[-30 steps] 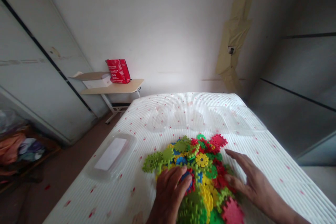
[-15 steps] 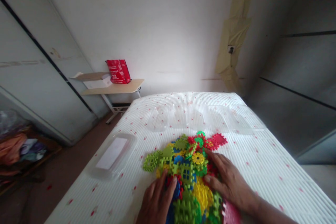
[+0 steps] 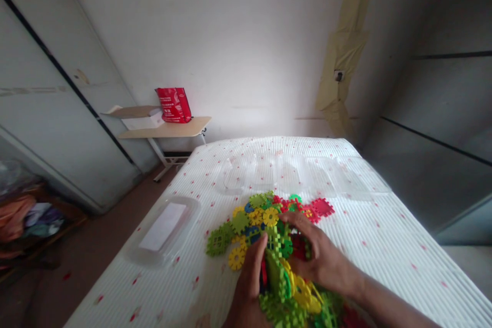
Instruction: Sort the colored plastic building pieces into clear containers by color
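A heap of interlocking plastic building pieces [image 3: 274,266] in green, yellow, red and blue lies near the front of the bed-like surface. My left hand [image 3: 249,287] is curled against the heap's left side, gripping pieces that its fingers partly hide. From the right, my right hand [image 3: 326,256] wraps over more of the pieces, thumb and fingers bent around a dark red one. Between the hands, green and yellow pieces stand tilted up. Flower-shaped yellow discs [image 3: 237,257] and a green square [image 3: 219,239] spill out to the left, while a red square [image 3: 322,207] lies at the far right.
A row of clear plastic trays [image 3: 290,174] stretches across the back of the striped white cover [image 3: 384,246]. Another clear tray [image 3: 132,256] on the left holds a white paper card [image 3: 163,226]. Beyond it, a small table [image 3: 184,130] bears a red bag [image 3: 175,105] and a box [image 3: 142,122].
Both hands have closed in on the heap, the left moving right and the right curling inward. Pieces between them have been pushed together and tilted; yellow discs now show at the left.
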The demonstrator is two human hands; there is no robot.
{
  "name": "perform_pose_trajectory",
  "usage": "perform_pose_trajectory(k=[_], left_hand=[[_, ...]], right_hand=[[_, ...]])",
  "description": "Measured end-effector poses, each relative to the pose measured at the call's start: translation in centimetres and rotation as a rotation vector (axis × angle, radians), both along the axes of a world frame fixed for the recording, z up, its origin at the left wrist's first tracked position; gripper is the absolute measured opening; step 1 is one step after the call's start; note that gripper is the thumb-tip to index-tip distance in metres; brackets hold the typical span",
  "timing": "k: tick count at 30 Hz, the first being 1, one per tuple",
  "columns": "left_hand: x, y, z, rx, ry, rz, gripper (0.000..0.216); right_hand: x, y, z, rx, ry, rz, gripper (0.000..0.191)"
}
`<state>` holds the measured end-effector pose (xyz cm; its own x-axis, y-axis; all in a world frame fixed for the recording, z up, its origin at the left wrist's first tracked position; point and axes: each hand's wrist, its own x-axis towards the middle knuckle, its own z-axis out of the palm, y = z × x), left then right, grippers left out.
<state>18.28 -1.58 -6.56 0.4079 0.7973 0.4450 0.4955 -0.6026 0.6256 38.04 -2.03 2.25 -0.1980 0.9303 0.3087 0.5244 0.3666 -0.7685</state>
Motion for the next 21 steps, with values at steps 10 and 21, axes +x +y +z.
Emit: perform_pose_trajectory(k=[10, 21], left_hand=[[-2.2, 0.1, 1.6, 0.074, 0.113, 0.097, 0.069], [-3.0, -0.7, 3.1, 0.178, 0.154, -0.096, 0.066]], right_hand=[[0.6, -0.5, 2.0, 0.061, -0.197, 0.072, 0.064], [3.6, -10.4, -6.7, 0.567, -0.622, -0.060, 0.048]])
